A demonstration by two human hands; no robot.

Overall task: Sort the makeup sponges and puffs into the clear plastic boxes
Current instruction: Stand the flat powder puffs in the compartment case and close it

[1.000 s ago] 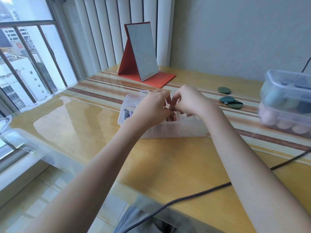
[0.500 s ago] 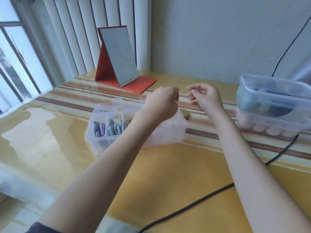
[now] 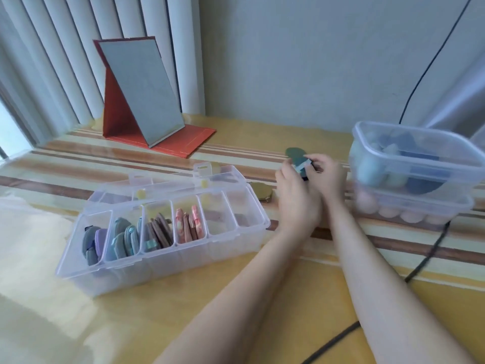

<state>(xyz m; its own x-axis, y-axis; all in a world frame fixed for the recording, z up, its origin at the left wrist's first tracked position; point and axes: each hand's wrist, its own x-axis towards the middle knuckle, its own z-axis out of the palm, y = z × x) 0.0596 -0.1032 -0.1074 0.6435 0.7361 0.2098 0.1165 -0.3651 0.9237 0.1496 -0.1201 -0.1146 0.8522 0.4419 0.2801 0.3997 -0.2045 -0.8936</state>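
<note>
Both hands are raised over the far right of the table, between the divided box and the stacked tubs. A dark green puff is held between them. The right hand is seen pinching its near end, close to the pale strap; the left hand is curled against the puff's left side, though whether it grips or only steadies cannot be told. The puff is held roughly upright, long axis running away from the body, rounded end farthest.

The divided box lies down and to the left of the hands, well apart from the puff. Its long axis runs left to right. The four left compartments are filled with puffs standing on edge; the two right compartments look bare and are nearest the hands.

Judgement: the left hand is the nearer to those compartments, so a leftward carry is called for, with the puff turned edge-down. A brownish puff lies on the table behind the box's right end.
</note>
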